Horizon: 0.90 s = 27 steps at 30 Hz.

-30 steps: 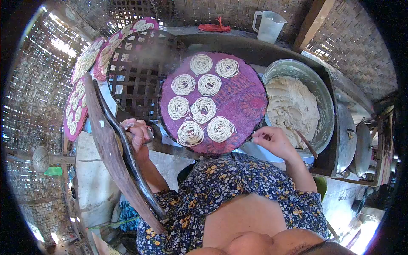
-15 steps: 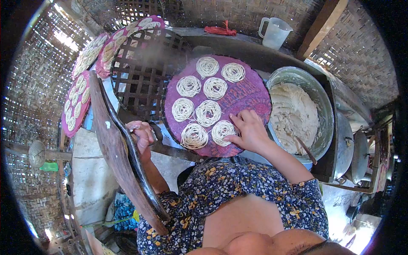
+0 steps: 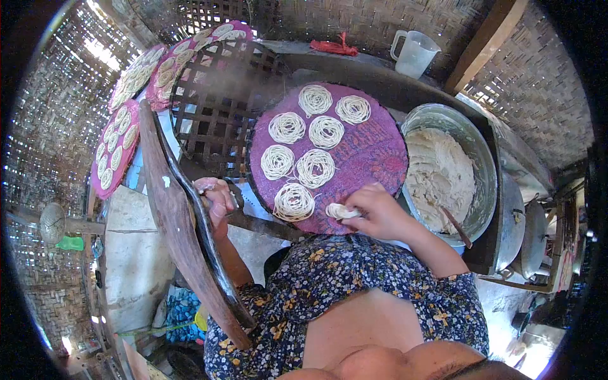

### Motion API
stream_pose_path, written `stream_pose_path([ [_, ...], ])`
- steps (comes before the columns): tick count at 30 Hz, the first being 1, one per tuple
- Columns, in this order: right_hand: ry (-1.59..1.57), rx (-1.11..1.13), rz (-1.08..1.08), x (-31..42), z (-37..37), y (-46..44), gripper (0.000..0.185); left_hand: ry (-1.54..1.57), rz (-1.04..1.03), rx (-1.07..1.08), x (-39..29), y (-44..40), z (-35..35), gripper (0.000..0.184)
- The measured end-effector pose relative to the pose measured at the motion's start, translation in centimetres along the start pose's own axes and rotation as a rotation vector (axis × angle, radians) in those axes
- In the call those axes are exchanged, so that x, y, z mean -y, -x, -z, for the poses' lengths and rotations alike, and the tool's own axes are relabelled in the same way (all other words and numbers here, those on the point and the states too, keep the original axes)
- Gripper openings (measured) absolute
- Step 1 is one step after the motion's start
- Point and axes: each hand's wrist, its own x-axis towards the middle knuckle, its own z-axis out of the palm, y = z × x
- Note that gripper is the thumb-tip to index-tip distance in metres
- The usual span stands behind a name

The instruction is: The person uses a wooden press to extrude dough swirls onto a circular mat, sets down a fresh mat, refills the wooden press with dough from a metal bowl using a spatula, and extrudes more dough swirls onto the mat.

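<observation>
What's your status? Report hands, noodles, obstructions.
Right hand pinching one noodle coil. Left hand curled beside wooden beam. Seven coils on purple mat. No obstruction seen.

The round tray (image 3: 383, 142) has a matt, cloth-like purple printed surface and a dark, rough edge. The noodle coils (image 3: 277, 162) on it look matt and stringy. Off its right edge, a dull grey metal basin (image 3: 486, 161), smeared pale inside, holds rough, matt dough (image 3: 437, 168). By its left edge, the lattice tray (image 3: 215, 107) looks like dark, flat woven strips. A weathered, matt wooden bar (image 3: 180, 234) lies alongside a smoother, glossy dark bar (image 3: 218, 278). Beyond the far edge: a translucent plastic jug (image 3: 418, 55), a crinkled red plastic bag (image 3: 334, 47) and rough woven wall matting (image 3: 373, 22). The floral dress (image 3: 361, 266) is soft matt cloth.
</observation>
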Motion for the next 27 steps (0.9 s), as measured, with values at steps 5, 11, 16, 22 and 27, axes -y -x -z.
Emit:
stream_pose_path([
  [5,-0.289,-0.341,-0.244,0.0,6.1,5.3,0.021,0.018,-0.052,0.02,-0.3,0.0,0.4,0.038],
  [11,0.054,-0.637,-0.499,-1.9,10.3,11.5,0.023,0.222,0.098,0.097,-0.8,0.0,-1.7,0.028],
  [16,0.822,-0.522,-0.551,-9.2,7.3,15.5,0.033,-0.448,0.534,-0.283,-3.6,-2.6,-13.6,0.028],
  [22,-0.07,-0.831,-0.261,0.1,10.7,13.4,0.047,-1.014,-0.391,0.759,2.0,1.3,-21.9,0.02],
  [27,0.767,-0.977,-0.165,6.4,11.3,13.3,0.059,-0.881,-0.521,1.066,2.0,5.0,-28.6,0.012],
])
